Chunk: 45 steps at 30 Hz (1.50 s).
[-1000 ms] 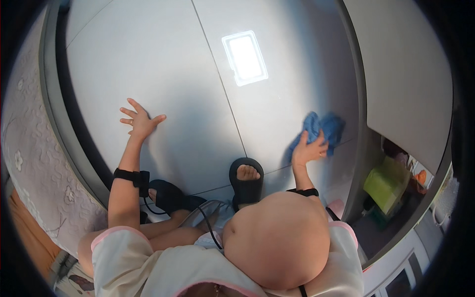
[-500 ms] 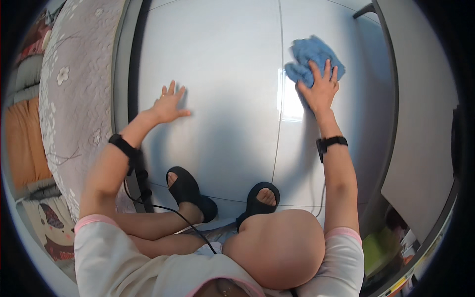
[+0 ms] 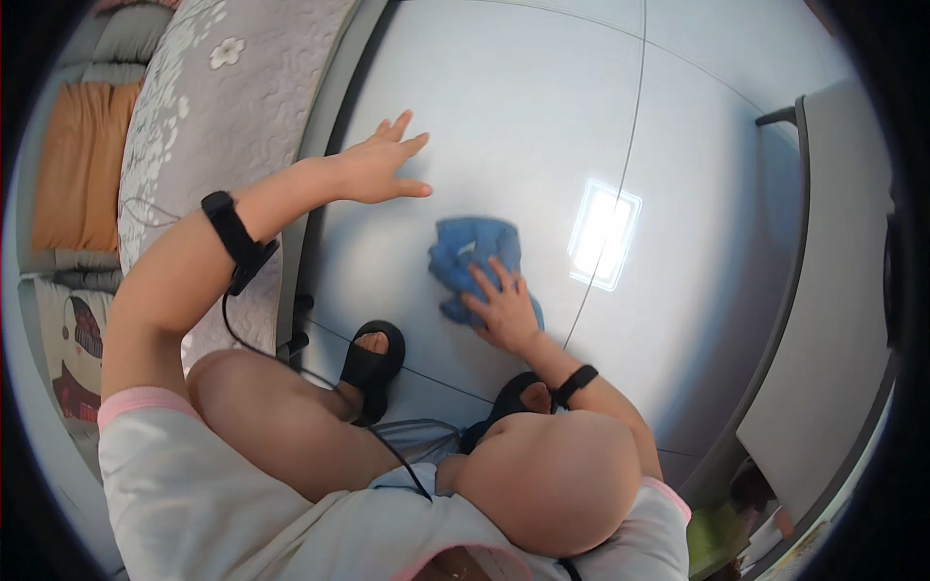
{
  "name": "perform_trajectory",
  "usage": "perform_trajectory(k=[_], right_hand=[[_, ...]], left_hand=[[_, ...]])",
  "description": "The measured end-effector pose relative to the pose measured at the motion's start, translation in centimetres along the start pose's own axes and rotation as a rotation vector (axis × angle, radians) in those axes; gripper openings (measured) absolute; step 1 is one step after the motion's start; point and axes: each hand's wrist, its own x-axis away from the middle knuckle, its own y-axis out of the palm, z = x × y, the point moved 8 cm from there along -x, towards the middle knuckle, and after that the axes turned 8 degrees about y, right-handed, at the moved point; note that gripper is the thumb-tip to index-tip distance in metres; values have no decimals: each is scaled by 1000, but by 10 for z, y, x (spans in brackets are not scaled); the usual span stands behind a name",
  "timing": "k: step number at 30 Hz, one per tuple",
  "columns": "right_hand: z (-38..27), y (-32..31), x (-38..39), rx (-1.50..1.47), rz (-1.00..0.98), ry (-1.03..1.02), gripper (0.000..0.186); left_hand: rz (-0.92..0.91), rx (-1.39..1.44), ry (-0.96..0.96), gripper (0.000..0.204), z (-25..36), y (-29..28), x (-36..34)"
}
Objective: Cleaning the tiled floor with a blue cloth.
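Observation:
A crumpled blue cloth [image 3: 475,254] lies on the shiny white tiled floor [image 3: 523,126] in front of my feet. My right hand [image 3: 504,305] rests on its near right part, fingers spread and pressing down rather than wrapped round it. To the far left of the cloth, my left hand [image 3: 383,165] hovers open near the bed's edge, thumb and fingers apart, holding nothing. Whether it touches the floor or bed frame cannot be told.
A bed with a flowered quilt [image 3: 232,107] runs along the left, edged by a grey frame [image 3: 325,107]. At the right stands a grey panel-like piece of furniture [image 3: 823,290] with a dark leg. Black slippers [image 3: 373,363] are on my feet. A black cable [image 3: 392,450] crosses my lap.
My right hand has brought the cloth from the far right toward me and leftward. My left hand has shifted right and slightly farther away. The whole view has also swung.

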Motion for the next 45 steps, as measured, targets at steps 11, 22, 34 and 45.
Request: perform_trajectory(k=[11,22,34,45], right_hand=[[149,-95,-54,225,458,404,55],[32,-29,-201,272,257,187,51],[30,-49,7,-212,215,367,40],[48,-16,213,-780,326,1232,29]], left_hand=[[115,267,20,77,-48,92,-6],[672,790,-179,69,-77,132,-15],[590,448,51,82,-16,193,36],[1030,451,-705,75,-145,121,-49]])
